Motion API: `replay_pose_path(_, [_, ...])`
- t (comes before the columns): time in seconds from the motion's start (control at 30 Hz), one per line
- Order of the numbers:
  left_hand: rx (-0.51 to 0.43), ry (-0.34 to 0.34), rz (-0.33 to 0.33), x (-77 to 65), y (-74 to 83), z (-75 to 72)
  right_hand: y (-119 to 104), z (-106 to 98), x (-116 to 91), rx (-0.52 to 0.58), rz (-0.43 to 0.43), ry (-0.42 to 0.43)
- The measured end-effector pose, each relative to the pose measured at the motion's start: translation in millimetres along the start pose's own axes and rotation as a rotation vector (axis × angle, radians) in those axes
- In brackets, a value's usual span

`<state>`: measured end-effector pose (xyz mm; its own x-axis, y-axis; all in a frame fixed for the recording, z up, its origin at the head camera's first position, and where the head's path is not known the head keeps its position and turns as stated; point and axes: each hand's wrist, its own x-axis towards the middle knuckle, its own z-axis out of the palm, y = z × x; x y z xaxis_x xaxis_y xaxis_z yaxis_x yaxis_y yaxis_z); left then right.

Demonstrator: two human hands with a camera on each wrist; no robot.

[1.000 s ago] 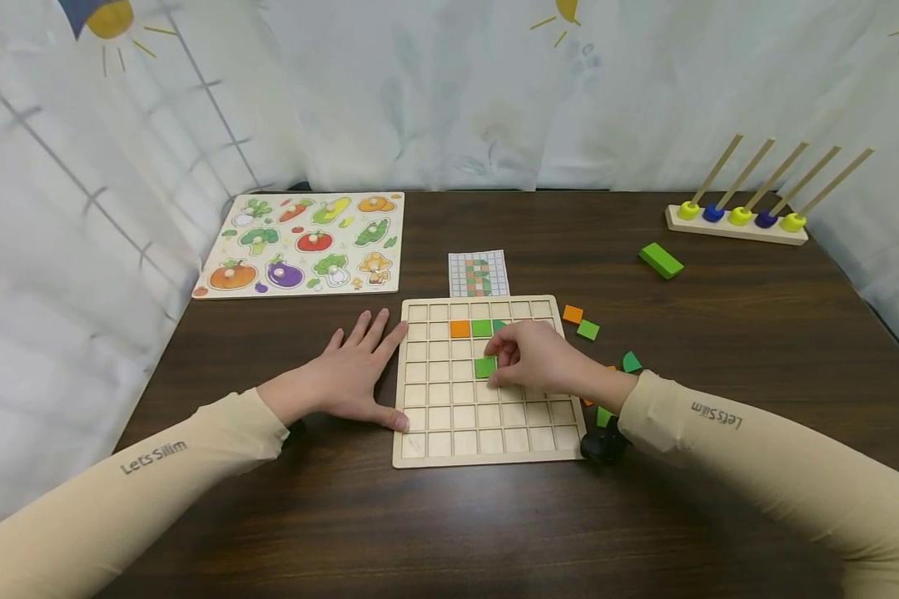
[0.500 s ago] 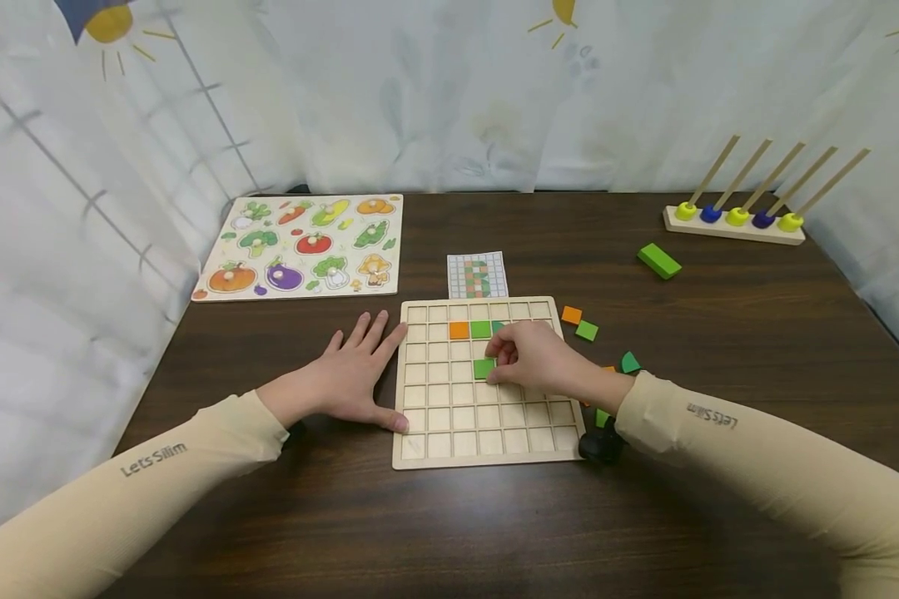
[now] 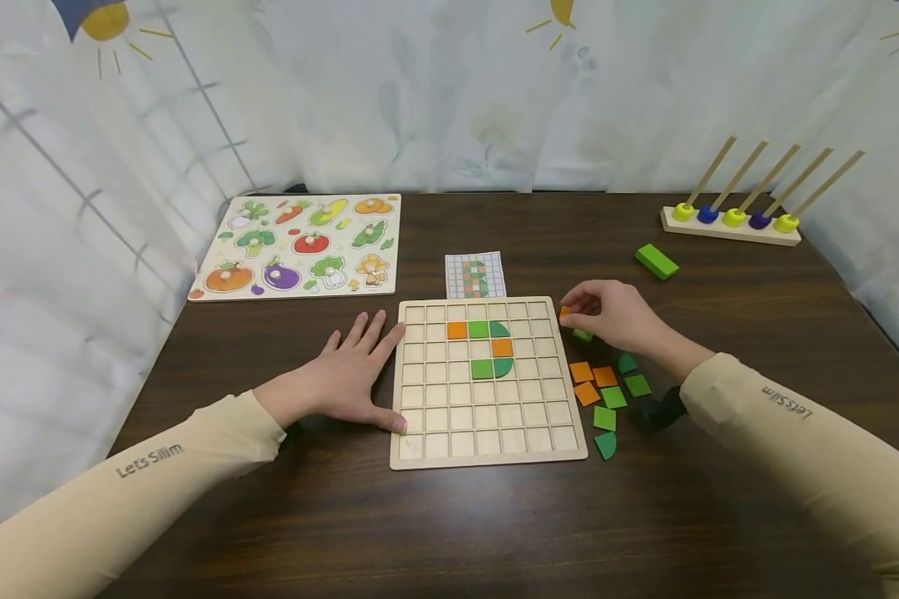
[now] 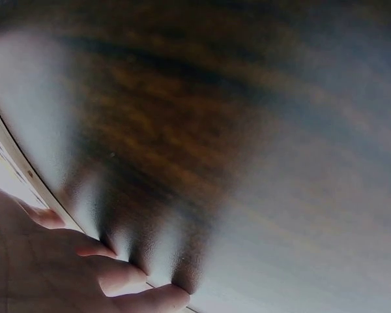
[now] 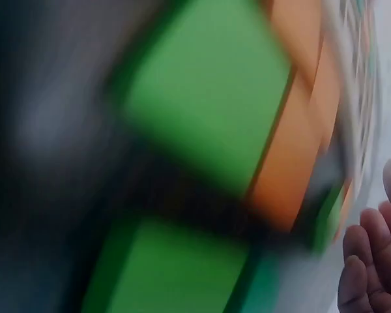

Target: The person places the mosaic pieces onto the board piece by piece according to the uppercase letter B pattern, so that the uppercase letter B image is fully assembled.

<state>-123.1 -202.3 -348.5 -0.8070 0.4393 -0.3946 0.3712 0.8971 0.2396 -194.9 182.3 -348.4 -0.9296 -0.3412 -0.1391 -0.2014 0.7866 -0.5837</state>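
Observation:
A wooden grid board (image 3: 449, 420) lies on the table. It bears an orange square tile (image 3: 457, 330), a green square tile (image 3: 478, 329) and a dark green quarter-round tile (image 3: 499, 329); several more sit below these. My left hand (image 3: 348, 370) rests spread at the board's left side, thumb on its edge; its fingers (image 4: 153, 300) show in the left wrist view. Beyond the board's upper right corner, my right hand (image 3: 607, 316) pinches another orange square tile (image 3: 564, 313) between thumb and fingers, partly covering it. A green tile (image 3: 582, 335) lies beneath that hand.
Several loose tiles lie right of the board, including an orange one (image 3: 587, 393) and a quarter-round (image 3: 605, 445). A pattern card (image 3: 475, 274) touches the board's top. Behind are a vegetable puzzle (image 3: 300, 245), a green block (image 3: 656, 261) and a peg stand (image 3: 730, 226).
My right hand has left the board and moved right to the orange tile beside it. An orange tile and a quarter-round on the board now show where the hand was. The left hand stays put.

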Motion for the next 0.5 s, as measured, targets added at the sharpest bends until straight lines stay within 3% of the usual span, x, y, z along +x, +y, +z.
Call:
replay_pose_path(0.2, [-0.003,0.009,0.001,0.5,-0.5,1.2,22.7,-14.0,6.0,-0.011,0.050,-0.030])
replay_pose_path(0.5, [0.013,0.006,0.003,2.0,-1.8,1.9,29.1,-18.2,-0.3,-0.045,-0.005,-0.147])
